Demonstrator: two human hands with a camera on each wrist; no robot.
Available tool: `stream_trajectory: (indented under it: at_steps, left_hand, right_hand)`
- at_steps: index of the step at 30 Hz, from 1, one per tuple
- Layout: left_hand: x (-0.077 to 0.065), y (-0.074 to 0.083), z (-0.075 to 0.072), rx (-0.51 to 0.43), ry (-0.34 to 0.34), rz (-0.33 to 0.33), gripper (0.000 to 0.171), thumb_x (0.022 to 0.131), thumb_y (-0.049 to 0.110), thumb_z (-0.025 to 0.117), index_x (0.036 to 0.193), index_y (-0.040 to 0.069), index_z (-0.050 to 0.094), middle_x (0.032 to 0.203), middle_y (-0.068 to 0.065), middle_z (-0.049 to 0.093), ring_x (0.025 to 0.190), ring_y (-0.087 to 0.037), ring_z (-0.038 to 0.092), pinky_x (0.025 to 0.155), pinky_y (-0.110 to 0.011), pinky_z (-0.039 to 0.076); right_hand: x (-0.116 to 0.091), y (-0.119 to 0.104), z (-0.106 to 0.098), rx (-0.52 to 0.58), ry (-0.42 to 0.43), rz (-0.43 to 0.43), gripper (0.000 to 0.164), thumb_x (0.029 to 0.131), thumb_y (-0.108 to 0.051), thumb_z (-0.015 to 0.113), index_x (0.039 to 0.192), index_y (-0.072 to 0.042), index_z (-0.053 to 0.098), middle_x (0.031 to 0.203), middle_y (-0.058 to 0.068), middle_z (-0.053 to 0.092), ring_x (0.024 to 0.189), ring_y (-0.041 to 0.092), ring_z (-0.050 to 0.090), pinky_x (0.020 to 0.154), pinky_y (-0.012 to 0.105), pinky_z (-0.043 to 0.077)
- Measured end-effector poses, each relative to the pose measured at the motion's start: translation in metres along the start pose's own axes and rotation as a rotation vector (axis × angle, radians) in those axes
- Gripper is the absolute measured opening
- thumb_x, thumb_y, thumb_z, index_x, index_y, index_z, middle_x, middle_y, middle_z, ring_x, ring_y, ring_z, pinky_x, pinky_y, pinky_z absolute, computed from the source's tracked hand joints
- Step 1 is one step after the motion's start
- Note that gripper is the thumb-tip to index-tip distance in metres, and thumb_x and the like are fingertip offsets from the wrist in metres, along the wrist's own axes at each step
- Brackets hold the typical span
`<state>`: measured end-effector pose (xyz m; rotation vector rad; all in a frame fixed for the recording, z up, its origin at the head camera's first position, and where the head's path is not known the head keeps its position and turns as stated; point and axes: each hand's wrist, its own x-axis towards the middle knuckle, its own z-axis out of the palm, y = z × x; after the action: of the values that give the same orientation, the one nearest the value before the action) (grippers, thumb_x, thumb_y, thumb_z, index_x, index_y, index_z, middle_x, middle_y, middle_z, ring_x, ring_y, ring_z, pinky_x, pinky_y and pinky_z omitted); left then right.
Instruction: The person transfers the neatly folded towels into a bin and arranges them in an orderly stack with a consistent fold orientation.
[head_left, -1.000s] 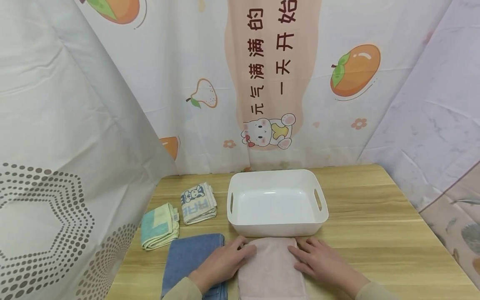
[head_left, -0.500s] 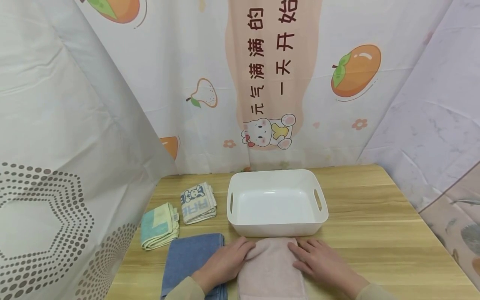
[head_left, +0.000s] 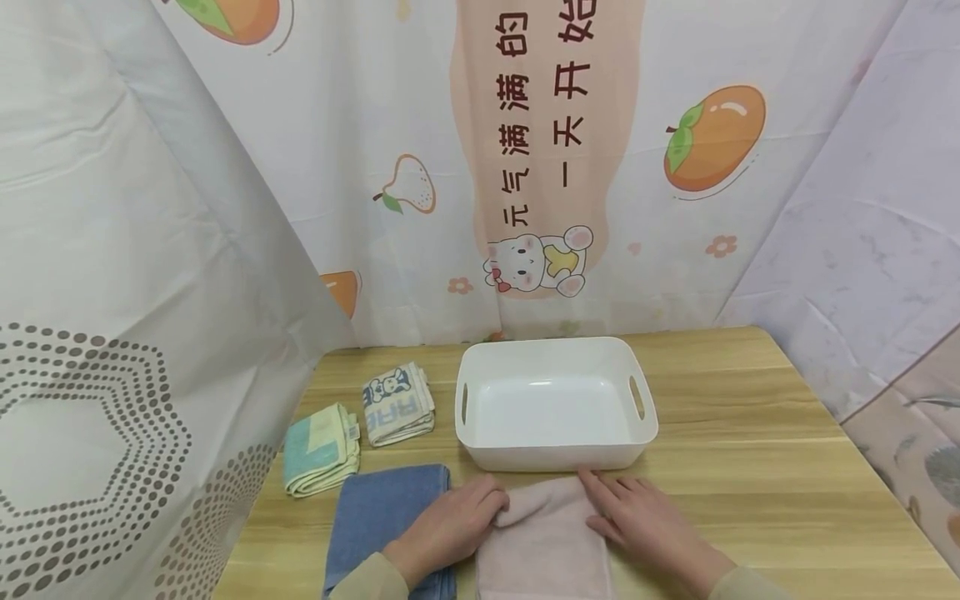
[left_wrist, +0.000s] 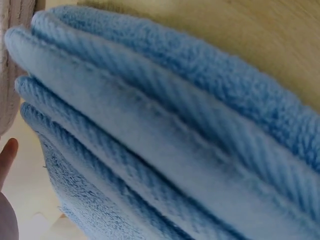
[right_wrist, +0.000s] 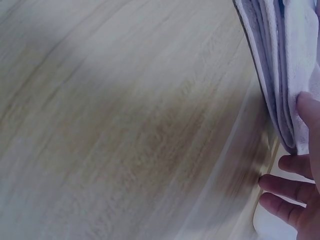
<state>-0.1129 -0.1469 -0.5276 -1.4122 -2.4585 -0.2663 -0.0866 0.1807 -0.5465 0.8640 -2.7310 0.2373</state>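
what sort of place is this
Probably a screened-off corner for tabletop work: a fruit-print curtain hangs behind a wooden table, which bears folded towels and a white tub.

Looks down and forward from the head over surface (head_left: 735,425) and curtain (head_left: 330,108), well back — from left wrist, very near blue towel (left_wrist: 150,125); from right, aslant over surface — sharing pink towel (right_wrist: 302,55) with head view.

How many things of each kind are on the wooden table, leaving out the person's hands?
Folded towels: 4 (pink towel, blue towel, yellow-and-teal towel, pale bunny towel)
Tubs: 1 (white tub)
Total: 5
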Motion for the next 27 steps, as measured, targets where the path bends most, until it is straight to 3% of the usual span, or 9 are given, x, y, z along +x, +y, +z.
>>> stream_trajectory:
  at_steps: [3,6,10,13,16,18,20,23,27]
  left_hand:
    - [-0.0002,0.0003,-0.0002,0.0,0.017,0.022,0.021,0.093,0.005,0.067,0.109,0.017,0.06,0.11,0.006,0.055,0.097,-0.007,0.054,0.076,-0.018,0.051]
    - [0.0002,0.0005,-0.0001,-0.007,0.04,0.042,0.011,0.102,0.008,0.056,0.108,0.016,0.059,0.112,0.006,0.055,0.099,-0.007,0.054,0.078,-0.018,0.052]
    - [0.0011,0.0005,-0.0001,-0.007,0.085,0.078,0.027,0.112,0.013,0.032,0.106,0.015,0.058,0.113,0.006,0.053,0.101,-0.008,0.053,0.08,-0.018,0.051]
    - [0.0014,0.0007,-0.0005,-0.006,0.104,0.09,0.033,0.113,0.015,0.025,0.105,0.015,0.057,0.113,0.006,0.052,0.101,-0.008,0.052,0.08,-0.018,0.051]
    - [0.0014,0.0008,-0.0014,-0.018,0.102,0.082,0.03,0.112,0.013,0.029,0.104,0.015,0.057,0.113,0.005,0.053,0.101,-0.008,0.052,0.081,-0.019,0.051]
    - [0.0011,0.0008,-0.0017,-0.034,0.089,0.065,0.025,0.11,0.011,0.033,0.104,0.014,0.057,0.113,0.005,0.053,0.102,-0.008,0.053,0.082,-0.02,0.051]
    - [0.0005,0.0006,-0.0016,-0.048,0.078,0.044,0.019,0.107,0.009,0.039,0.103,0.014,0.057,0.114,0.003,0.054,0.102,-0.009,0.053,0.082,-0.02,0.052]
    - [-0.0003,-0.0002,-0.0002,-0.066,0.062,0.015,0.011,0.102,0.005,0.051,0.104,0.015,0.056,0.118,0.001,0.056,0.105,-0.01,0.056,0.083,-0.021,0.053]
    - [-0.0006,-0.0003,-0.0015,-0.07,0.017,-0.04,0.021,0.093,0.003,0.065,0.105,0.016,0.054,0.127,-0.002,0.062,0.111,-0.011,0.062,0.087,-0.024,0.055]
  right_hand:
    - [0.0012,-0.0012,-0.0026,0.006,-0.017,0.02,0.064,0.095,-0.039,0.072,0.147,-0.007,0.052,0.127,0.005,0.069,0.107,0.025,0.067,0.089,0.044,0.054]
    - [0.0023,-0.0016,-0.0043,0.011,-0.023,0.034,0.064,0.094,-0.037,0.073,0.146,-0.007,0.054,0.123,0.004,0.07,0.104,0.024,0.067,0.086,0.044,0.055]
    - [0.0035,-0.0011,-0.0046,0.03,0.009,0.039,0.061,0.089,-0.036,0.078,0.138,-0.006,0.06,0.117,0.007,0.072,0.095,0.025,0.069,0.08,0.043,0.056]
    - [0.0047,0.0,-0.0038,0.042,0.053,0.03,0.049,0.085,-0.034,0.082,0.122,-0.008,0.066,0.107,0.005,0.073,0.086,0.023,0.068,0.073,0.041,0.056]
    - [0.0064,0.001,-0.0027,0.066,0.08,0.022,0.033,0.082,-0.033,0.083,0.101,-0.015,0.063,0.089,-0.006,0.065,0.074,0.016,0.062,0.063,0.035,0.051]
    - [0.0073,0.0012,-0.0022,0.08,0.087,0.017,0.033,0.081,-0.033,0.084,0.092,-0.019,0.056,0.081,-0.011,0.056,0.068,0.011,0.056,0.057,0.032,0.046]
    - [0.0074,0.0009,-0.0021,0.09,0.093,0.018,0.034,0.08,-0.032,0.085,0.089,-0.021,0.054,0.077,-0.014,0.049,0.066,0.009,0.052,0.054,0.029,0.043]
    - [0.007,0.0,-0.0033,0.094,0.126,0.013,0.034,0.078,-0.029,0.086,0.089,-0.021,0.055,0.077,-0.014,0.054,0.069,0.009,0.056,0.055,0.028,0.046]
    - [0.0068,-0.0008,-0.0065,0.11,0.183,-0.012,0.036,0.074,-0.021,0.088,0.092,-0.02,0.057,0.08,-0.013,0.059,0.071,0.009,0.059,0.057,0.028,0.049]
